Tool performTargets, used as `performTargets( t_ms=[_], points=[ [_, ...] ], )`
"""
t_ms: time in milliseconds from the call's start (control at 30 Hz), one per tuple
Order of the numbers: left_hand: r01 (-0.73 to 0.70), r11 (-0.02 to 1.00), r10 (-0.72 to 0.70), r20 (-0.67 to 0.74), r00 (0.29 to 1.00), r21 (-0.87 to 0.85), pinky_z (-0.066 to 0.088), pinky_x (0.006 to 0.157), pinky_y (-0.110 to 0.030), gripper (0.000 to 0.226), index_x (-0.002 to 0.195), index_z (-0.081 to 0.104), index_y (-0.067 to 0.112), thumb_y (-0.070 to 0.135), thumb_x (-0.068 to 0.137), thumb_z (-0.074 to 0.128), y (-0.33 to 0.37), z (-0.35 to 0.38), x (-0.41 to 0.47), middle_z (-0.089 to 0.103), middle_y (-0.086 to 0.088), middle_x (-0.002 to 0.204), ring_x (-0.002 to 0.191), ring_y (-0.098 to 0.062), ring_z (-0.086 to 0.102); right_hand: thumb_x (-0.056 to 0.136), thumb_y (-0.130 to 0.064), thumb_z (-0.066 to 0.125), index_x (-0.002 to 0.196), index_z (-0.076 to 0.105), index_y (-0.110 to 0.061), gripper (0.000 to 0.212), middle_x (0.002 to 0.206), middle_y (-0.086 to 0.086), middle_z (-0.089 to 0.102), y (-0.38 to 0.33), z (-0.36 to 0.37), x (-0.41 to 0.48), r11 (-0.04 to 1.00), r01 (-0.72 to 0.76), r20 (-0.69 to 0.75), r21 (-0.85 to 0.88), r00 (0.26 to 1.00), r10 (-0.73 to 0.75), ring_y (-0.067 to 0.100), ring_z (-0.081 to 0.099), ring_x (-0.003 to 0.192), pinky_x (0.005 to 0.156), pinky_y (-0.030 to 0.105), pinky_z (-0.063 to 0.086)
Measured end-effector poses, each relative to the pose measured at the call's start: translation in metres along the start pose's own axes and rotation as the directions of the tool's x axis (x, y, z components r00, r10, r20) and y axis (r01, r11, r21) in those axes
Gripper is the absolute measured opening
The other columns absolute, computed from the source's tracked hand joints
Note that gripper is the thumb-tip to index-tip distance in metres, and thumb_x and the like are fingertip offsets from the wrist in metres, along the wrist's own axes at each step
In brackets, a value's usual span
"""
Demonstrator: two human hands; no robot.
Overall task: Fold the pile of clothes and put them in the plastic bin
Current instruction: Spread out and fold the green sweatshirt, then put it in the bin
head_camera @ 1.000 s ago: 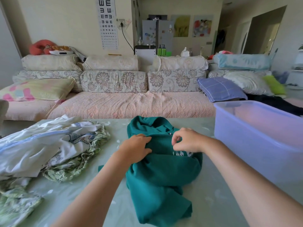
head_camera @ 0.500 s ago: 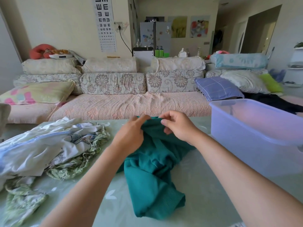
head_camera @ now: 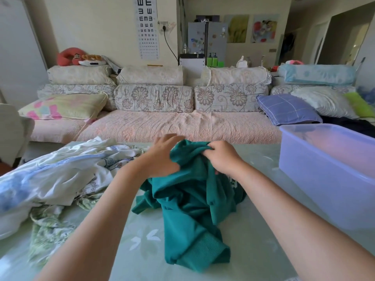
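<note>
1. The person is standing at a pale green table (head_camera: 253, 252) with both forearms reaching out over it.
2. A teal sweater (head_camera: 192, 211) is lying crumpled in the middle of the table, its top edge raised between the two hands and its ribbed hem trailing towards the near edge.
3. The right hand (head_camera: 223, 159) is gripping the raised top of the sweater, its fingers (head_camera: 213, 148) curling tightly into a bunch of the fabric.
4. The left hand (head_camera: 162, 157) is pressing against the left side of that same bunch; its fingers (head_camera: 170, 137) are stretching out over the far side and are blurred, so I cannot tell whether they are pinching the cloth or only touching it.
5. A pile of clothes (head_camera: 60, 175), white, pale blue and green-flowered, is lying unfolded on the left part of the table, just beside the left forearm.
6. The plastic bin (head_camera: 328, 159), translucent and lilac, is sitting on the right side of the table, apart from the sweater.
7. A long sofa (head_camera: 162, 126) with flowered cushions is running along behind the table.
</note>
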State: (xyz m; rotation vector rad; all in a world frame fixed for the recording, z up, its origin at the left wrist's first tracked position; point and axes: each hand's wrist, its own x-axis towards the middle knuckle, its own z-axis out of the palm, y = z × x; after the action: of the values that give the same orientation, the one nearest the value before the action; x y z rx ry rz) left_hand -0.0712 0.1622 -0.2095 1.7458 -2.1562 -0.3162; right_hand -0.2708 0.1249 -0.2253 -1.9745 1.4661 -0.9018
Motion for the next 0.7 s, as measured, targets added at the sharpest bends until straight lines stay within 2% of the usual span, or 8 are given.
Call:
performTargets(
  t_ms=[100, 200, 300, 433, 500, 567, 633, 700],
  points=[
    [-0.173, 0.971, 0.165, -0.061, 0.984, -0.163, 0.049, 0.089, -0.033, 0.089, 0.145, 0.02, 0.05, 0.016, 0.078, 0.066, 0.021, 0.002, -0.002, 0.054, 0.005, 0.13, 0.109, -0.018, 0.056, 0.099, -0.005, 0.053, 0.09, 0.063, -0.008, 0.014, 0.077, 0.009, 0.067, -0.021, 0.009, 0.0, 0.812, -0.077, 0.156, 0.578, 0.988, -0.018, 0.019, 0.066, 0.064, 0.057, 0.031, 0.054],
    [-0.136, 0.989, 0.118, -0.25, 0.961, -0.056, 0.048, 0.084, -0.031, 0.069, 0.137, 0.041, 0.046, 0.004, 0.084, 0.057, 0.0, 0.006, -0.001, 0.062, 0.003, 0.122, 0.103, -0.021, 0.059, 0.095, 0.003, 0.057, 0.118, 0.059, -0.011, 0.027, 0.101, 0.011, 0.068, -0.02, 0.019, 0.003, 0.688, -0.131, 0.281, 0.714, 0.953, -0.11, 0.021, 0.07, 0.086, 0.076, 0.034, 0.058],
    [-0.051, 0.998, 0.056, -0.379, 0.924, 0.025, 0.05, 0.083, -0.038, 0.065, 0.133, 0.057, 0.034, -0.008, 0.084, 0.047, -0.034, 0.009, -0.006, 0.057, -0.005, 0.118, 0.099, -0.028, 0.058, 0.09, 0.003, 0.063, 0.13, 0.056, -0.023, 0.048, 0.127, 0.007, 0.063, -0.007, 0.033, 0.004, 0.883, -0.024, 0.264, 0.469, 0.958, -0.115, 0.021, 0.065, 0.115, 0.101, 0.04, 0.052],
    [0.37, 0.914, -0.255, -0.474, 0.842, 0.165, 0.054, 0.083, -0.043, 0.047, 0.127, 0.063, 0.031, 0.003, 0.091, 0.053, -0.089, -0.004, -0.021, 0.054, -0.008, 0.117, 0.098, -0.029, 0.056, 0.088, 0.004, 0.055, 0.133, 0.058, -0.023, 0.053, 0.137, -0.002, 0.056, 0.021, 0.021, 0.006, 0.995, 0.094, 0.174, 0.024, 0.98, -0.097, 0.016, 0.057, 0.126, 0.104, 0.03, 0.047],
    [0.543, 0.714, -0.466, -0.278, 0.84, 0.443, 0.051, 0.093, -0.044, 0.037, 0.129, 0.06, 0.024, 0.021, 0.092, 0.057, -0.102, -0.011, -0.029, 0.055, -0.007, 0.125, 0.111, -0.029, 0.056, 0.088, -0.004, 0.052, 0.135, 0.056, -0.029, 0.053, 0.138, -0.008, 0.053, 0.035, 0.006, 0.005, 0.985, 0.031, 0.142, -0.168, 0.99, -0.007, 0.014, 0.062, 0.11, 0.091, 0.031, 0.054],
    [0.462, 0.612, -0.625, 0.035, 0.78, 0.641, 0.044, 0.103, -0.042, 0.046, 0.132, 0.053, 0.013, 0.028, 0.089, 0.062, -0.098, -0.012, -0.028, 0.053, -0.009, 0.136, 0.122, -0.029, 0.052, 0.089, -0.013, 0.051, 0.143, 0.05, -0.031, 0.057, 0.146, -0.005, 0.048, 0.044, -0.003, 0.003, 0.942, -0.052, 0.127, -0.33, 0.987, 0.099, 0.017, 0.063, 0.102, 0.087, 0.034, 0.053],
    [0.372, 0.728, -0.566, 0.197, 0.801, 0.576, 0.046, 0.104, -0.04, 0.045, 0.134, 0.052, 0.008, 0.022, 0.091, 0.056, -0.077, -0.01, -0.02, 0.052, -0.01, 0.14, 0.122, -0.028, 0.055, 0.089, -0.021, 0.053, 0.149, 0.042, -0.032, 0.062, 0.152, -0.004, 0.045, 0.049, -0.004, 0.001, 0.877, -0.063, 0.214, -0.476, 0.959, 0.184, 0.021, 0.058, 0.119, 0.096, 0.034, 0.049],
    [0.337, 0.879, -0.407, 0.161, 0.899, 0.337, 0.044, 0.106, -0.038, 0.049, 0.143, 0.048, 0.017, 0.009, 0.094, 0.045, -0.053, -0.005, -0.006, 0.044, -0.005, 0.148, 0.129, -0.025, 0.05, 0.091, -0.025, 0.056, 0.15, 0.043, -0.029, 0.061, 0.155, -0.004, 0.042, 0.049, 0.0, -0.002, 0.843, -0.027, 0.347, -0.536, 0.904, 0.249, 0.021, 0.05, 0.131, 0.105, 0.032, 0.044]
  ],
)
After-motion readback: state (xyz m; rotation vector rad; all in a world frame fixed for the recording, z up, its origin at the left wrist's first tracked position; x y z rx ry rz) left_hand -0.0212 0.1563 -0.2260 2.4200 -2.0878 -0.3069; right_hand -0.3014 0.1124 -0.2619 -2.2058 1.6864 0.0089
